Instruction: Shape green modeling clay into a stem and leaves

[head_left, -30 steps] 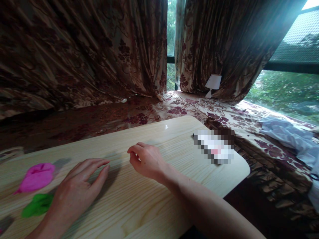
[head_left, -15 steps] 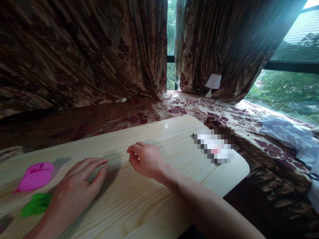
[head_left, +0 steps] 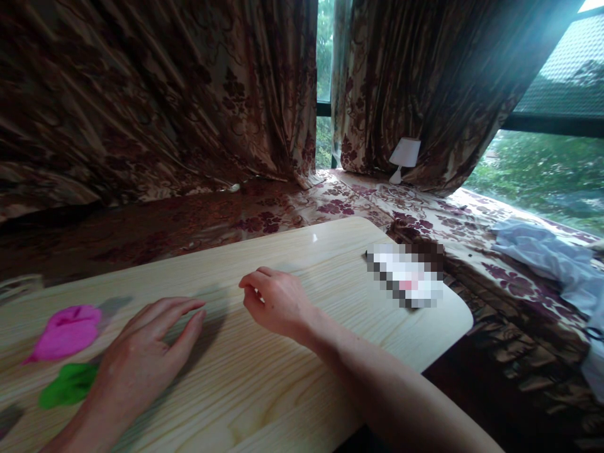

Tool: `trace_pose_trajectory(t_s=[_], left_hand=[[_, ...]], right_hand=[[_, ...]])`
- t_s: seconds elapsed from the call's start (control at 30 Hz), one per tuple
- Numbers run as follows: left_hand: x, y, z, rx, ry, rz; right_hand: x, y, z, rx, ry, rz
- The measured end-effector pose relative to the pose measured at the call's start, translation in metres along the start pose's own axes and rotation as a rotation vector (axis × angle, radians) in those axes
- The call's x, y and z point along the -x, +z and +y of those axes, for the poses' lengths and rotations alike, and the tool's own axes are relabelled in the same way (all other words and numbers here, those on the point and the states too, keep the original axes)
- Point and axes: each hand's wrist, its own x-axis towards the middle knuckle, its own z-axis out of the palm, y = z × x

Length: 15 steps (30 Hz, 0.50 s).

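My left hand (head_left: 150, 343) is over the near left part of the pale wooden table (head_left: 264, 390), palm down. Its fingers reach to the right, and the thumb stands apart from them with nothing between. Beside its wrist lies a green soft lump (head_left: 68, 385), partly covered by the hand. Farther left is a larger pink soft lump (head_left: 68, 332), which no hand touches. My right hand (head_left: 278, 302) is at mid-table, its fingers curled in toward the thumb around a small gap. I see nothing held there; the palm is hidden.
A blurred-out flat object with a dark edge (head_left: 403, 277) lies near the table's right end. Beyond stand a small white lamp (head_left: 404, 154), patterned curtains (head_left: 226, 94) and a flowered cover (head_left: 340, 204). Pale crumpled cloth (head_left: 547, 255) lies at right.
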Motion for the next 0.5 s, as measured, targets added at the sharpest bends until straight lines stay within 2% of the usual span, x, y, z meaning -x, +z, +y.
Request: trace_pose_trajectory(t_s=[0.5], left_hand=[[0.0004, 0.0004, -0.0014, -0.017, -0.012, 0.000]], right_hand=[[-0.0002, 0.0007, 0.0007, 0.006, -0.020, 0.027]])
